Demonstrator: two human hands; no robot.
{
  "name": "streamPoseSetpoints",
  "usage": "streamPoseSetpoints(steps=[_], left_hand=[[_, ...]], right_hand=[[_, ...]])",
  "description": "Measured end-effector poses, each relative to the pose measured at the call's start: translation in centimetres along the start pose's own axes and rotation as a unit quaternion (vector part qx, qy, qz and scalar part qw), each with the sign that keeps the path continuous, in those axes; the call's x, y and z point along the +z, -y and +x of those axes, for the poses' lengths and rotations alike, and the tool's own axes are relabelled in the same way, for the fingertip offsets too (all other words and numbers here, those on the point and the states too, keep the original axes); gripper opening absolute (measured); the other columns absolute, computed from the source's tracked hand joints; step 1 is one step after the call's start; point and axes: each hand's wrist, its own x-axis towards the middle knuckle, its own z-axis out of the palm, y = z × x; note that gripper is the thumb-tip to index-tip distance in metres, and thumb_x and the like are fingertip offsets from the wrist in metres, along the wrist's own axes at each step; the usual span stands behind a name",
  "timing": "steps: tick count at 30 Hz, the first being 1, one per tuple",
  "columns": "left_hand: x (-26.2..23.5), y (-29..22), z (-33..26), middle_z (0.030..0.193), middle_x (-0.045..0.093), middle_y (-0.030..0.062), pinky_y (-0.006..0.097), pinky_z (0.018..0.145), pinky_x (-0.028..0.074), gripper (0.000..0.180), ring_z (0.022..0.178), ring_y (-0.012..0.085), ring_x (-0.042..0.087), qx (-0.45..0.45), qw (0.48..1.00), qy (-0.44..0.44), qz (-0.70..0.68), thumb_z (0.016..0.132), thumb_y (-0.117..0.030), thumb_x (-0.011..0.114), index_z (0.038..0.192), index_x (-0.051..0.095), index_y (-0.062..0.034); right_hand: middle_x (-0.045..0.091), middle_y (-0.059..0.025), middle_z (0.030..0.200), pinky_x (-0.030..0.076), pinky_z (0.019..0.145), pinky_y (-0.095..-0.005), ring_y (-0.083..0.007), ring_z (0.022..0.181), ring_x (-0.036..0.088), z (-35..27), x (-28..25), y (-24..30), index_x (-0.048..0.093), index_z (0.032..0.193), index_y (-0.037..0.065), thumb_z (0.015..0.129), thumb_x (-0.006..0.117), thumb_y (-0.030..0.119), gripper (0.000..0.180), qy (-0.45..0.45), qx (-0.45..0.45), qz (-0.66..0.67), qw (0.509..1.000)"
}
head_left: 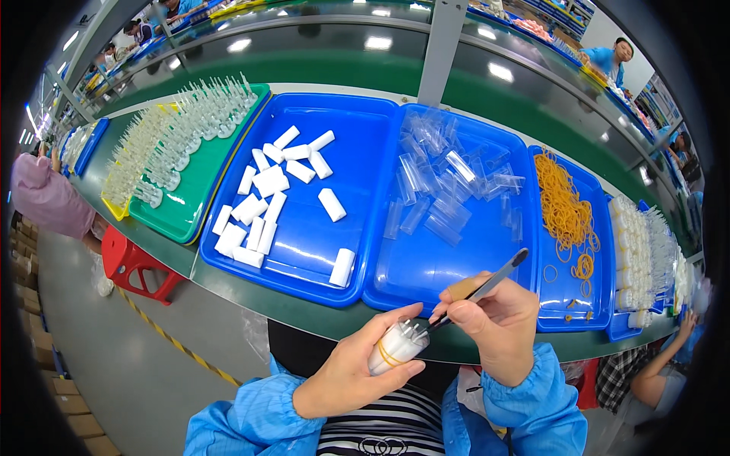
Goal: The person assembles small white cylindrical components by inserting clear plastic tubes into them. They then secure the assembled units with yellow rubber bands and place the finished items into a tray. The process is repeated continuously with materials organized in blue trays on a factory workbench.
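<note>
My left hand (334, 384) is closed round a white cylindrical bundle (389, 357), tilted with its top toward my right hand. An orange rubber band (389, 356) circles the bundle, and several thin pale prongs stand out of its top, inside what looks like a clear rim. Between the fingers of my right hand (508, 327) is a dark pair of tweezers (498, 275) with a tan wrap (461, 289) round it. Its tip reaches the prongs; whether it grips one is too small to tell. Both hands are in front of the table's near edge.
Blue trays hold white blocks (271, 181), clear plastic sleeves (445, 209) and orange rubber bands (563, 199). A green tray (194, 201) carries upright clear stemmed pieces; white bundles (627, 254) stand at the right. A red stool (133, 262) is below left. Other people work on both sides.
</note>
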Motion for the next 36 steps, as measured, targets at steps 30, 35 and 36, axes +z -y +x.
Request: streamPoseSetpoints(steps=[30, 35, 36], left_hand=[[0.1, -0.2, 0.3, 0.125, 0.059, 0.0122, 0.030, 0.093, 0.049, 0.066, 0.109, 0.0150, 0.060, 0.006, 0.999, -0.015, 0.044, 0.091, -0.014, 0.072, 0.146, 0.039, 0.0003], [0.0, 0.1, 0.2, 0.123, 0.059, 0.0112, 0.029, 0.091, 0.050, 0.066, 0.104, 0.0131, 0.060, -0.020, 1.000, -0.013, 0.001, 0.091, -0.014, 0.072, 0.147, 0.039, 0.0002], [0.0, 0.1, 0.2, 0.123, 0.059, 0.0112, 0.029, 0.091, 0.049, 0.066, 0.105, 0.0134, 0.060, -0.022, 1.000, -0.013, -0.002, 0.091, -0.014, 0.072, 0.147, 0.039, 0.0002]], right_hand=[[0.072, -0.0113, 0.088, 0.056, 0.068, -0.0302, -0.0219, 0.077, 0.071, -0.5, -0.3, -0.9, 0.072, 0.098, 0.000, 0.080, 0.078, -0.001, 0.020, 0.012, -0.225, -0.220, 0.949], [0.064, -0.0124, 0.085, 0.056, 0.073, -0.0355, -0.0237, 0.079, 0.070, -0.5, 0.1, -1.1, 0.064, 0.098, -0.008, 0.094, 0.068, 0.014, 0.023, -0.039, -0.077, -0.095, 0.992], [0.064, -0.0123, 0.085, 0.056, 0.073, -0.0355, -0.0235, 0.079, 0.070, -0.5, 0.2, -1.3, 0.064, 0.098, -0.008, 0.093, 0.068, 0.013, 0.022, -0.040, -0.069, -0.085, 0.993]])
